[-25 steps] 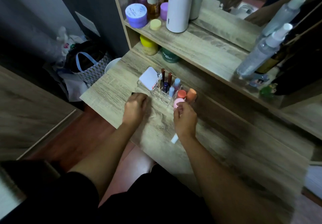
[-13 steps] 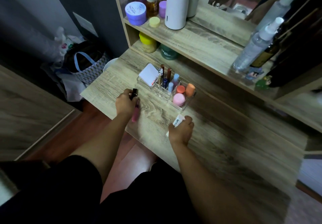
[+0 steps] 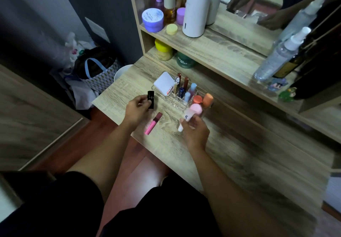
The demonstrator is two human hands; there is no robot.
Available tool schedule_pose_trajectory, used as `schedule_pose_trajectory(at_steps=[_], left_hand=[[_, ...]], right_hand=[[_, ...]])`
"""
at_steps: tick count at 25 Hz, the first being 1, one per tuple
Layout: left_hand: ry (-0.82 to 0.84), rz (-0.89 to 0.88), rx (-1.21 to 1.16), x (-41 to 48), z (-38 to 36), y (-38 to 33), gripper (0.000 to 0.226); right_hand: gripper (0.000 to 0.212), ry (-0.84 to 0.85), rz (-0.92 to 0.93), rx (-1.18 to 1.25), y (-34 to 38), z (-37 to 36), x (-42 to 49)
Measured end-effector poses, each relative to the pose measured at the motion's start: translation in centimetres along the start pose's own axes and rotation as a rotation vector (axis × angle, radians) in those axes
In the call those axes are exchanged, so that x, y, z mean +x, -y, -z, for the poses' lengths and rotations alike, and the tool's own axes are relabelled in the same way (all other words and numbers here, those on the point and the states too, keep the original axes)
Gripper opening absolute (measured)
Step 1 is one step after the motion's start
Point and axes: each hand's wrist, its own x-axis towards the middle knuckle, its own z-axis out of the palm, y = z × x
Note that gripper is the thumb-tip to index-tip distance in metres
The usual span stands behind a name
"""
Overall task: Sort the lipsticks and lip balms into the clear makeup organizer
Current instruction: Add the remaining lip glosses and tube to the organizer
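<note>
The clear makeup organizer [image 3: 172, 101] stands on the wooden desk and holds several upright lip tubes, a white compact [image 3: 163, 85] and round pink and orange caps. My left hand [image 3: 137, 111] grips a black lipstick [image 3: 151, 99] just left of the organizer. A pink lip gloss tube [image 3: 153, 123] lies flat on the desk between my hands. My right hand [image 3: 194, 131] holds a white lip balm tube [image 3: 186, 120], tilted, its upper end close to the organizer's front right corner.
A shelf behind the organizer carries jars, bottles and a tall white cylinder [image 3: 196, 9]. A yellow-lidded jar [image 3: 163, 49] and a green jar [image 3: 185, 60] sit under it. Spray bottles [image 3: 278, 54] stand at right. A bag [image 3: 97, 70] is on the floor, left of the desk edge.
My left hand lifted the black lipstick and left the pink gloss lying on the desk. My right hand picked up the white tube and raised it toward the organizer.
</note>
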Motion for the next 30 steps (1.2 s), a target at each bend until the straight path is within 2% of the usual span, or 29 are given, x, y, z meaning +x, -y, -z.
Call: schedule_pose_trajectory(at_steps=[2,7,12,15,17,20,24,30], left_hand=[[0.067,-0.015,-0.076,0.3,-0.2,-0.8,0.024],[0.123,-0.116,-0.070,1.8,-1.1,-2.8,0.022],[0.096,-0.307,0.326,2.7,-2.2,-3.9,0.019],[0.131,-0.367,0.467,2.8,-2.5,-4.2,0.023],[0.159,-0.378,0.539,2.7,-2.8,-4.4,0.030],[0.118,-0.326,0.488,2.4,-3.6,-4.5,0.037],[0.063,-0.341,0.518,2.1,-4.9,-4.4,0.034],[0.072,-0.354,0.574,2.0,-5.5,-4.1,0.036]], right_hand=[[0.015,-0.020,0.045,0.077,1.1,0.1,1.0],[0.022,-0.104,0.128,0.092,2.8,-0.1,3.3],[0.018,-0.082,0.177,0.013,2.3,-0.6,4.2],[0.017,-0.038,0.242,-0.037,1.9,-0.9,4.2],[0.020,0.004,0.290,-0.081,1.6,-1.1,4.4],[0.020,0.070,0.301,-0.167,1.1,-1.4,4.7],[0.022,0.054,0.256,-0.142,1.3,-1.7,4.9],[0.013,0.045,0.225,-0.129,1.6,-1.9,5.6]])
